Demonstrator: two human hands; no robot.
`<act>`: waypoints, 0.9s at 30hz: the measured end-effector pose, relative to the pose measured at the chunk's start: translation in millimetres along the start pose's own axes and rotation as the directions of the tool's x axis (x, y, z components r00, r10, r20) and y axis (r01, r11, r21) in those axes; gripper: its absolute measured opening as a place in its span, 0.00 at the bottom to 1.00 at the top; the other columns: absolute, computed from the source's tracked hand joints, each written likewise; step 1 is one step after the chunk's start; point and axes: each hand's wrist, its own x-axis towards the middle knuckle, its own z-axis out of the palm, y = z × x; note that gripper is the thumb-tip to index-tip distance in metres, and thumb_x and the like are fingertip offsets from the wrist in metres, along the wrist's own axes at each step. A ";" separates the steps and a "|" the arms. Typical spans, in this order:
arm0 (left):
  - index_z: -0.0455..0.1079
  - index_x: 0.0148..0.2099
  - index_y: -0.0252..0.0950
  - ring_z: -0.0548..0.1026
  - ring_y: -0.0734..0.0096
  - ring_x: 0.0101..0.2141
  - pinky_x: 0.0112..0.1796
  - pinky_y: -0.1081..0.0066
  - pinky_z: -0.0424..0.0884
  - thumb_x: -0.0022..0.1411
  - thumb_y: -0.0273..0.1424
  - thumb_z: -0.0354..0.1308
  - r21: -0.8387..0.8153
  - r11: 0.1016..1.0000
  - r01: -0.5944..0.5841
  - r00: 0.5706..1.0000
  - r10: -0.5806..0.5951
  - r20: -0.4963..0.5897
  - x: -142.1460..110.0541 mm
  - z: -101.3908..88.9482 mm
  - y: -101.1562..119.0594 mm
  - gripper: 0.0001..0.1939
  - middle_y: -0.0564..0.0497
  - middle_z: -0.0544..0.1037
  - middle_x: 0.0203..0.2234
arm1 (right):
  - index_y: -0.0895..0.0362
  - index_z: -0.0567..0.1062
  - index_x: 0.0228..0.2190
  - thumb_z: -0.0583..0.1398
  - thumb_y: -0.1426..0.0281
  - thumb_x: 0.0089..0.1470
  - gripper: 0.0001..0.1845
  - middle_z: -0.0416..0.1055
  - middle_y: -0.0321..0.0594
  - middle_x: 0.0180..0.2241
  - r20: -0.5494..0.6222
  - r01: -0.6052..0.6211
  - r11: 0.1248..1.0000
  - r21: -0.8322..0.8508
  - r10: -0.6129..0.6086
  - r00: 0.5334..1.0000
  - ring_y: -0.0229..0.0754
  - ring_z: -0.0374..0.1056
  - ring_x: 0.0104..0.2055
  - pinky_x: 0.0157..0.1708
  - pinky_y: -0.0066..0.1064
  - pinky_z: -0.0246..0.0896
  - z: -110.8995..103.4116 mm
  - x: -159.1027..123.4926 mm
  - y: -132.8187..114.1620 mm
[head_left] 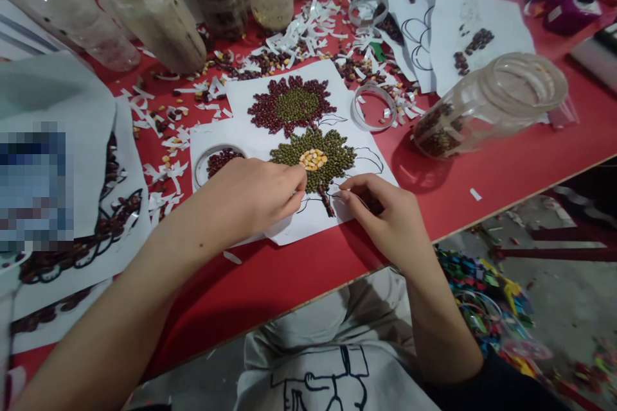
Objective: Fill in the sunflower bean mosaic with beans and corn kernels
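A white sheet of paper (255, 135) carries two flowers made of glued-looking seeds. The upper flower (292, 104) has dark red bean petals around a green centre. Green mung beans form the lower flower (337, 151), with yellow corn kernels (313, 159) in its middle and a short stem of red beans (326, 200). My left hand (263, 191) is closed in a pinch at the lower flower's left edge; what its fingertips hold is hidden. On the paper right of the stem, my right hand (383, 209) has thumb and forefinger drawn together, any content too small to see.
A round lid of red beans (224, 162) sits left of the flowers, partly behind my left hand. An empty ring lid (374, 107) and a tilted jar (486, 106) are at right. Paper shreds (308, 29), loose seeds and more jars (149, 16) line the back.
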 end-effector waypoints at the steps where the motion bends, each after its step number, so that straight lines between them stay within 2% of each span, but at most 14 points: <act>1: 0.72 0.43 0.35 0.79 0.62 0.32 0.27 0.69 0.58 0.72 0.32 0.48 0.005 1.000 -0.018 1.000 0.018 0.010 0.9 1.0 1.3 0.12 0.48 0.82 0.34 | 0.55 0.76 0.35 0.59 0.68 0.59 0.05 0.76 0.36 0.29 -0.003 0.002 1.000 0.001 -0.002 1.000 0.36 0.67 0.27 0.27 0.27 0.58 0.1 0.0 0.3; 4: 0.71 0.44 0.35 0.80 0.59 0.35 0.27 0.69 0.61 0.72 0.31 0.47 0.058 0.998 -0.032 0.998 0.029 0.053 5.3 4.7 7.5 0.12 0.48 0.82 0.36 | 0.55 0.76 0.36 0.59 0.68 0.59 0.05 0.78 0.38 0.32 -0.006 0.003 1.000 0.004 -0.003 1.000 0.37 0.69 0.29 0.29 0.27 0.60 0.5 -0.1 1.3; 10: 0.71 0.43 0.34 0.81 0.57 0.34 0.29 0.68 0.67 0.67 0.23 0.48 0.114 0.992 -0.056 0.998 0.052 0.034 10.4 10.7 14.2 0.11 0.47 0.82 0.33 | 0.55 0.76 0.36 0.59 0.68 0.60 0.06 0.78 0.39 0.33 -0.011 -0.001 1.000 0.008 0.001 1.000 0.39 0.71 0.31 0.31 0.28 0.62 0.9 -0.2 2.1; 18: 0.70 0.41 0.34 0.79 0.65 0.28 0.23 0.71 0.59 0.65 0.21 0.50 0.192 0.978 -0.085 0.996 0.091 -0.023 10.0 15.4 10.4 0.09 0.49 0.81 0.28 | 0.55 0.76 0.36 0.59 0.68 0.60 0.05 0.78 0.39 0.32 -0.003 -0.001 1.000 0.003 0.001 1.000 0.39 0.70 0.31 0.31 0.28 0.62 -0.1 0.1 1.3; 23: 0.70 0.40 0.34 0.76 0.64 0.25 0.24 0.71 0.54 0.66 0.25 0.52 0.129 0.991 -0.029 1.000 0.028 0.010 4.9 7.1 -0.1 0.05 0.49 0.79 0.26 | 0.55 0.76 0.36 0.59 0.69 0.59 0.05 0.78 0.38 0.32 -0.005 -0.009 1.000 -0.001 0.009 1.000 0.38 0.70 0.30 0.30 0.27 0.61 -0.1 -0.2 0.9; 25: 0.70 0.42 0.35 0.75 0.65 0.25 0.26 0.71 0.56 0.70 0.27 0.49 0.144 0.989 0.012 1.000 -0.011 -0.004 0.9 2.9 -8.8 0.08 0.50 0.79 0.28 | 0.55 0.76 0.36 0.59 0.69 0.59 0.05 0.78 0.38 0.32 -0.005 -0.013 1.000 0.003 0.013 1.000 0.37 0.69 0.29 0.30 0.27 0.60 0.0 -0.6 0.9; 27: 0.70 0.41 0.36 0.75 0.64 0.26 0.25 0.70 0.56 0.71 0.30 0.46 0.201 0.971 0.126 0.991 -0.113 -0.074 -3.5 -0.1 -18.7 0.11 0.49 0.78 0.27 | 0.55 0.76 0.36 0.59 0.69 0.59 0.05 0.77 0.37 0.32 -0.005 -0.013 1.000 0.008 0.013 1.000 0.37 0.69 0.29 0.29 0.26 0.60 0.2 -0.9 0.9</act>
